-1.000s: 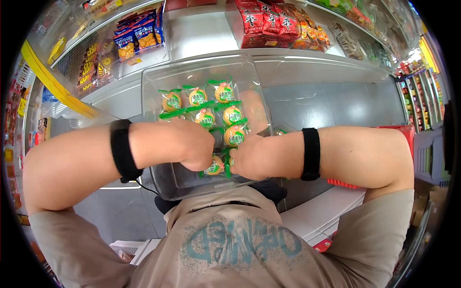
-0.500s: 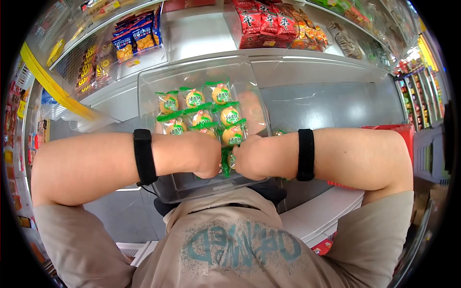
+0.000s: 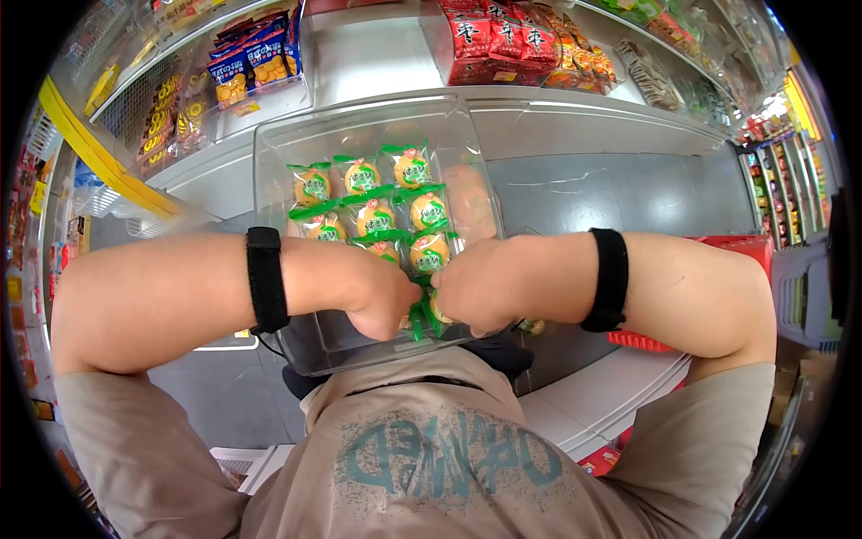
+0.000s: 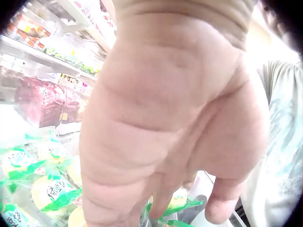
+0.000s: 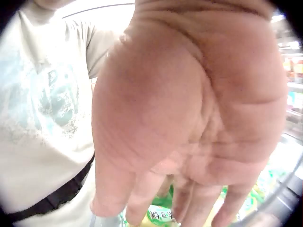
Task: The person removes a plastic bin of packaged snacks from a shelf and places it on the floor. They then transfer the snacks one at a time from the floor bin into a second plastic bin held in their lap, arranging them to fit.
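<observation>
In the head view, several round cakes in clear wrappers with green ends lie in rows in a clear plastic tray. My left hand reaches over the near row, its fingertips hidden beneath it; the left wrist view shows its thumb apart from fingers that point down beside a wrapped cake. Close on its right, my right hand touches a near-row packet. In the right wrist view its fingers extend down around a packet, with the contact partly hidden.
Behind the tray runs a shelf holding red packets and blue biscuit bags. A red basket stands at the right beyond my forearm. A few packets show just right of the tray.
My left hand has moved right and slightly nearer my body, closer to my right hand. The right wrist has shifted a little to the right, while its fingers stay at the near row.
</observation>
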`<act>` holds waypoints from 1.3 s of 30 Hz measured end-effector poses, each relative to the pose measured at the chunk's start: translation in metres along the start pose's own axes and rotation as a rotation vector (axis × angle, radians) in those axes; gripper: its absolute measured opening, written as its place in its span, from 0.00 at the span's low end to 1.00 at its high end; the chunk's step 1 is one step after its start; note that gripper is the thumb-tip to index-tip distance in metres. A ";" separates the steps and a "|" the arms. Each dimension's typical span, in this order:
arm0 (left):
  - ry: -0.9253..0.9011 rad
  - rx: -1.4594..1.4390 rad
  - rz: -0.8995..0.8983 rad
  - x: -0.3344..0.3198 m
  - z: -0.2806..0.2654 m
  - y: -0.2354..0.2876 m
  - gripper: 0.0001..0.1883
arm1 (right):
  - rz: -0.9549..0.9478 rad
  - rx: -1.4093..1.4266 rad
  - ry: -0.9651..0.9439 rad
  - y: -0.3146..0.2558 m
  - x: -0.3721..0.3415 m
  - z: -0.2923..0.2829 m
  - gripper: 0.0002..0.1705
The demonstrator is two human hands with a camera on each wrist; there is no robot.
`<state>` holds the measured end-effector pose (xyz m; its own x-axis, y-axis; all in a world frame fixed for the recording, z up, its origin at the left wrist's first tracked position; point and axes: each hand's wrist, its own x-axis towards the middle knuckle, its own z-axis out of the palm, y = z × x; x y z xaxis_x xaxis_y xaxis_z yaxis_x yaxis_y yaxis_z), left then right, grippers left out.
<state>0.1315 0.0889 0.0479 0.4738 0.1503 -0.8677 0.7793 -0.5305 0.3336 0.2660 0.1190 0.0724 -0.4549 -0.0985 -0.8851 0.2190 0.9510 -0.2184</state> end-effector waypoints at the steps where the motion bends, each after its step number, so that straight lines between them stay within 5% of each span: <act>1: 0.029 -0.024 0.000 -0.002 -0.002 0.001 0.37 | -0.034 0.037 -0.005 0.005 0.000 -0.001 0.21; 4: 0.019 -0.091 -0.016 -0.011 -0.008 0.005 0.31 | -0.113 0.173 0.004 0.020 -0.002 -0.003 0.23; 12: 0.000 0.103 0.072 0.000 -0.008 0.004 0.33 | -0.125 0.368 0.073 0.028 -0.036 -0.019 0.22; 16: -0.151 0.090 0.079 0.006 -0.013 0.000 0.35 | -0.201 0.103 0.258 0.019 -0.029 -0.007 0.21; 22: -0.095 0.109 0.098 -0.002 -0.011 -0.006 0.32 | -0.143 -0.198 0.661 -0.005 -0.032 0.035 0.08; 29: -0.007 -0.171 0.001 -0.032 -0.022 -0.023 0.26 | -0.045 -0.341 0.461 -0.020 -0.027 0.042 0.07; 35: 0.166 -0.573 -0.014 -0.025 0.004 -0.047 0.33 | -0.074 -0.218 0.411 -0.013 0.000 0.061 0.08; 39: 0.077 -0.447 -0.036 -0.022 0.006 -0.040 0.32 | -0.046 -0.122 0.406 -0.007 -0.002 0.053 0.10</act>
<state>0.0874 0.1020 0.0519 0.4590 0.2325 -0.8575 0.8884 -0.1144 0.4445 0.3110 0.0970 0.0534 -0.7703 -0.0411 -0.6363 0.0979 0.9785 -0.1817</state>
